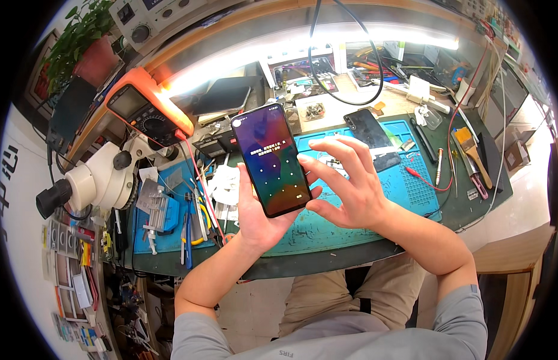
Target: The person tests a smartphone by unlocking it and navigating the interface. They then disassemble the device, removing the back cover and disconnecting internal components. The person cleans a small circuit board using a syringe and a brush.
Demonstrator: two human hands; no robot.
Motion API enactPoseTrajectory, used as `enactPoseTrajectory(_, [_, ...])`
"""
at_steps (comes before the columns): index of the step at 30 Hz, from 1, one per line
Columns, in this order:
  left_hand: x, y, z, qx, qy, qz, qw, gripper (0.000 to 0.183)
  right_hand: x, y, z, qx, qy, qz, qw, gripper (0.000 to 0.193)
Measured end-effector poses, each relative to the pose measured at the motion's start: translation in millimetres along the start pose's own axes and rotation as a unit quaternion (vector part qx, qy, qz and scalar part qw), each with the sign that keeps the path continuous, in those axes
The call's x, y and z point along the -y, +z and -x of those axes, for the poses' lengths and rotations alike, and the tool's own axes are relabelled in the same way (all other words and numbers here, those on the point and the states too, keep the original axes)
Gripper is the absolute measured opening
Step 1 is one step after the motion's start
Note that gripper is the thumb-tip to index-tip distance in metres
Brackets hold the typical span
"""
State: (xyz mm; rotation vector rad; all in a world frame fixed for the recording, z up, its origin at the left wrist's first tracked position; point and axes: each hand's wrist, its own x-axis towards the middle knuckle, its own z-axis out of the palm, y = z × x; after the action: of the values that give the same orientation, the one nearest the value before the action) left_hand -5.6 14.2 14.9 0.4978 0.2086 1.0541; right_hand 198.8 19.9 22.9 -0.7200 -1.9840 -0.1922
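A smartphone [271, 180] rests in my left hand [258, 219], tilted up above the bench, its lit screen showing a grid of dots and a line of text on a dark coloured background. My left fingers and thumb hold its lower part; some of the fingers are behind it. At the phone's right edge, my right hand [357, 192] hovers with its fingers spread and bent, holding nothing. Whether a fingertip touches the phone's edge I cannot tell. A second dark phone or back cover [367, 129] lies on the blue work mat [327, 231] beyond my right hand.
An orange multimeter [148, 114] and a white microscope [99, 180] stand at the left. Pliers and tweezers [192, 231] lie below them. Toward the right are a brush [471, 153], a screwdriver [439, 168] and a red probe lead [420, 177]. A black cable loop [315, 66] hangs ahead.
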Motion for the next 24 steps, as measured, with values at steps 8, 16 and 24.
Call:
enactPoseTrajectory(8, [2.1, 0.0, -1.6, 0.003, -0.015, -0.073, 0.997, 0.082, 0.4, 8.0, 3.2, 0.006, 0.101, -0.119, 0.988, 0.069])
enactPoseTrajectory(16, [5.9, 2.2, 0.0, -0.013, -0.020, -0.046, 0.999, 0.088, 6.7, 16.4, 12.3, 0.102, 0.198, -0.270, 0.937, 0.076])
enactPoseTrajectory(24, [6.5, 2.4, 0.0, 0.001, -0.017, -0.056, 0.998, 0.089, 7.4, 16.9, 12.1, 0.095, 0.193, -0.260, 0.941, 0.076])
